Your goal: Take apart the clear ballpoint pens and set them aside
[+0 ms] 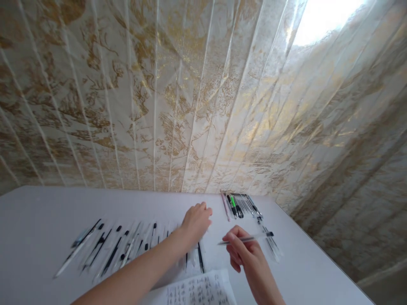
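My right hand [243, 250] is closed round a clear pen [251, 239] with a black cap end, held nearly level above the white table [41, 216]. My left hand [196, 223] reaches forward over the right end of a long row of pens [121, 248]. Its fingers are curled downward near those pens, and I cannot see whether they grip one. A second group of pens [240, 205], one of them green, lies at the table's far right edge. More clear pens [272, 248] lie just right of my right hand.
A sheet of paper [200, 290] with handwriting lies at the near edge between my arms. A cream and gold patterned curtain [190, 106] hangs behind the table. The table's right edge runs diagonally down past the pens.
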The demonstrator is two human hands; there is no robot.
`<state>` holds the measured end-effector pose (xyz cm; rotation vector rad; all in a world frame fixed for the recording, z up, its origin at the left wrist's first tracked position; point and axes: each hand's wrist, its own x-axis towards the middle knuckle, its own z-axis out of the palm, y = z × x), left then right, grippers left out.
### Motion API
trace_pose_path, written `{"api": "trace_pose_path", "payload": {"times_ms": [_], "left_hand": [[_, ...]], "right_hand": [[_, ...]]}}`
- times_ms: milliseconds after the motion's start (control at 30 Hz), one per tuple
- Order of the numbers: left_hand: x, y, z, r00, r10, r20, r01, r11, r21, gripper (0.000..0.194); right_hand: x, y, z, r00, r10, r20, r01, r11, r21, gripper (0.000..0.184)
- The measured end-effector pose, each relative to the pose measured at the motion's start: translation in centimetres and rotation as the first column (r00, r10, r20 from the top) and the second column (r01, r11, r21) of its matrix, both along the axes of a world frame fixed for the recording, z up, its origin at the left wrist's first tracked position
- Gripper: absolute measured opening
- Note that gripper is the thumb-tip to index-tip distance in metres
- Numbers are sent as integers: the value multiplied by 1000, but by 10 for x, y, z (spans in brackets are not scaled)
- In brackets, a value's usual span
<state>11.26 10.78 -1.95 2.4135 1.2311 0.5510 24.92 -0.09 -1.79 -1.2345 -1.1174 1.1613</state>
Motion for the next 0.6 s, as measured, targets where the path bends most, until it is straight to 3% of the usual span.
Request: {"api": "trace_pose_path", "payload": {"times_ms": [167, 267, 333, 400, 500, 600], "left_hand": [[36, -5, -39, 981, -5, -193, 4, 1000, -9, 19], [45, -8, -45, 985, -2, -171, -2, 1000, -23, 18], [41, -7, -39, 995, 5, -104, -9, 999, -33, 17], [26, -9, -27, 1000, 28, 10, -28, 999, -22, 15], [-17, -29, -9, 975, 57, 214, -63, 998, 19, 25], [-74, -70, -12, 944, 44, 327, -45, 999, -4, 30]], "right_hand": [[10, -22, -12, 996, -89, -8, 89, 996, 0, 42], [3, -33, -17, 993, -122, 5, 122, 993, -1, 42], [-4, -38, -21, 995, -95, -8, 95, 995, -7, 45], [-13, -43, -27, 999, -45, -25, 45, 999, -17, 46], [-29, -47, -44, 999, -6, 34, 8, 998, -63, 37], [-50, -49, -65, 988, -6, 154, 16, 998, -65, 24]]}}
